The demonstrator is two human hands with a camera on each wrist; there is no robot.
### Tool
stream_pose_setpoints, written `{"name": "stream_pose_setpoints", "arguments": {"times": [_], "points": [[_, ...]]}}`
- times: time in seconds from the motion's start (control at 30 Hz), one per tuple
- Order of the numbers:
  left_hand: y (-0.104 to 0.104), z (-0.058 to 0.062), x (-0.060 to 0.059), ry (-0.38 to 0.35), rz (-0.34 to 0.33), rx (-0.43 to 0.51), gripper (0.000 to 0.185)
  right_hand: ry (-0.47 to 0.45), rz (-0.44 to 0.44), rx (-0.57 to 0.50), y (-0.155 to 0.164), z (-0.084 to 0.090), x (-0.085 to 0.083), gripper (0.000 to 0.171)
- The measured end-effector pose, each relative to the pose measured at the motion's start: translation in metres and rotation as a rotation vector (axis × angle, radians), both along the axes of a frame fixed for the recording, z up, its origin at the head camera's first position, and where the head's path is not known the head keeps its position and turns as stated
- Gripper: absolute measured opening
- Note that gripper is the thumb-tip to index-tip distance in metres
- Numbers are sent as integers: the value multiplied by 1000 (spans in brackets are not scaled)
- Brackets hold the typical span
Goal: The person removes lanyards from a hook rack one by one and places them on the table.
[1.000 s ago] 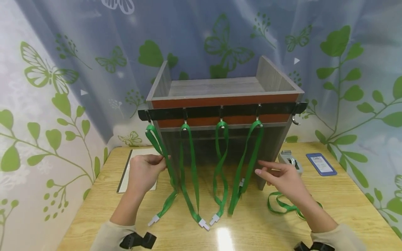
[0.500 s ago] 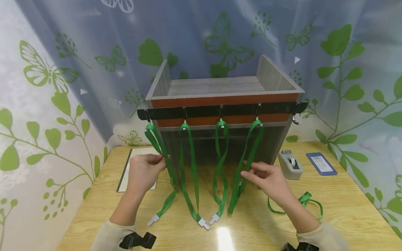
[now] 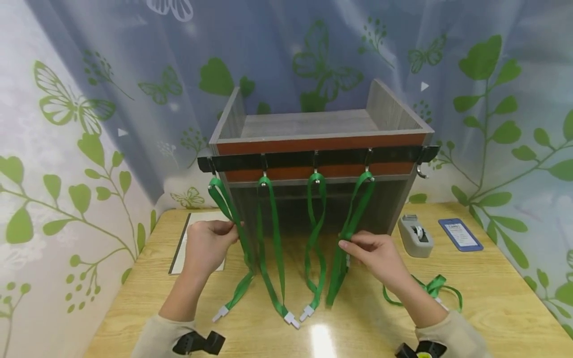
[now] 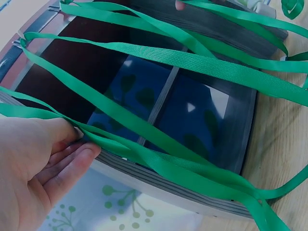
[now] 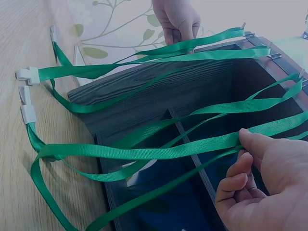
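Since a second ago the right hand (image 3: 375,254) has swung in from the open table to the fourth green lanyard (image 3: 351,233), whose strap it now pinches between thumb and curled fingers, while the left hand (image 3: 207,246) has stayed put, its fingers closed on the leftmost green lanyard (image 3: 230,211). Behind everything hangs a pale blue-grey curtain (image 3: 112,74) printed with green butterflies and leafy vines, wrapping round both sides. A light wooden table (image 3: 492,298) with a glossy top fills the foreground and carries a bright glare spot near the front edge. On it stands a grey wooden shelf unit (image 3: 313,124) with a reddish-brown front band and an open top tray; the wrist views show its dark interior split by a divider. Across its front runs a black hook rail (image 3: 291,160) with metal hooks, four of them each bearing a green lanyard, whose white clips lie on the table, and the rightmost hook bare. A white sheet in a dark-edged holder (image 3: 183,243) lies flat at the left of the unit, partly behind the left hand. A loose green lanyard (image 3: 436,288) is heaped on the table by the right forearm. Right of the unit sits a grey tape dispenser (image 3: 415,234), and just beyond it a blue badge holder (image 3: 460,234) lying flat.
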State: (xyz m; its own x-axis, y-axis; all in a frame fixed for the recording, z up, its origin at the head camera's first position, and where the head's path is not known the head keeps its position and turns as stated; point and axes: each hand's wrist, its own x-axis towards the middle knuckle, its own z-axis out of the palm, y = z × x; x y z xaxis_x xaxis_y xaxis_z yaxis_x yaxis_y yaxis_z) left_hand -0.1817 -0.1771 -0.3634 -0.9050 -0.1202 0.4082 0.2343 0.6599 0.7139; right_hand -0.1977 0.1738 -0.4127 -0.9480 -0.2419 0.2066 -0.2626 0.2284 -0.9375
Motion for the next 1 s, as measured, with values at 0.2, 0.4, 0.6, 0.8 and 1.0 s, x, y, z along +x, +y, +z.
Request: {"name": "stream_pose_setpoints", "arguments": {"times": [0.2,0.4,0.6,0.8,1.0], "points": [[1,-2,0,10,2,-3,18,-15,6,-38,1,3,1,30],[0,-2,-1,33,8,2,15,-15,-20,-30,6,13,-2,27],[-1,0,0,25,20,-7,16,35,-65,31,14,25,-6,25],[-2,-1,2,18,19,-10,16,73,-89,72,20,37,-1,24],[1,-1,0,15,11,14,15,221,-75,53,25,53,0,20]]}}
